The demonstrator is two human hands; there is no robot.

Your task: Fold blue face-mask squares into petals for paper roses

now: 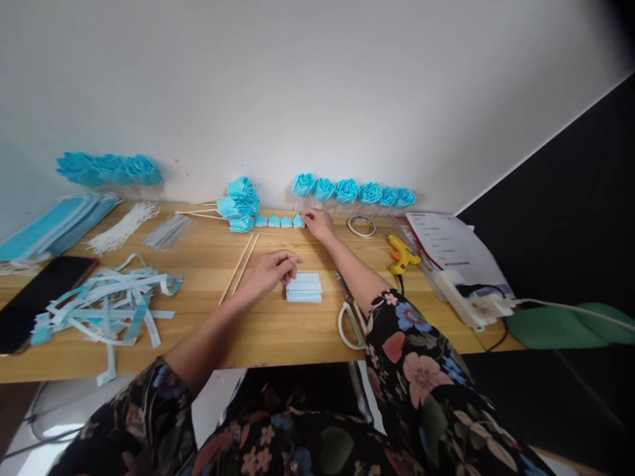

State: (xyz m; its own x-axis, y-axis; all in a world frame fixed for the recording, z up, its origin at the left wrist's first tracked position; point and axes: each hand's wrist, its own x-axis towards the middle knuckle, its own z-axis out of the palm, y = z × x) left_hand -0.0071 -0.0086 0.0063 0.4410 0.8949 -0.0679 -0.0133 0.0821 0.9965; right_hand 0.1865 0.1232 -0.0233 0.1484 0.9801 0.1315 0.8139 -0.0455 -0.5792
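My right hand (317, 223) reaches to the back of the wooden table (278, 330) and pinches the last of a short row of small folded blue pieces (278, 221) near the wall. My left hand (272, 270) rests loosely curled on the table, its fingertips touching a small stack of folded blue mask strips (303, 288). Two thin wooden sticks (239, 267) lie just left of it.
Blue roses (354, 192) line the wall, more at the left (109, 168) and centre (241, 201). Cut strips (109, 301), masks (49, 225), ear loops (124, 226), a phone (34, 294), scissors (350, 320), a tape roll (361, 226), a glue gun (403, 254), papers (446, 241) and a power strip (471, 301) surround me.
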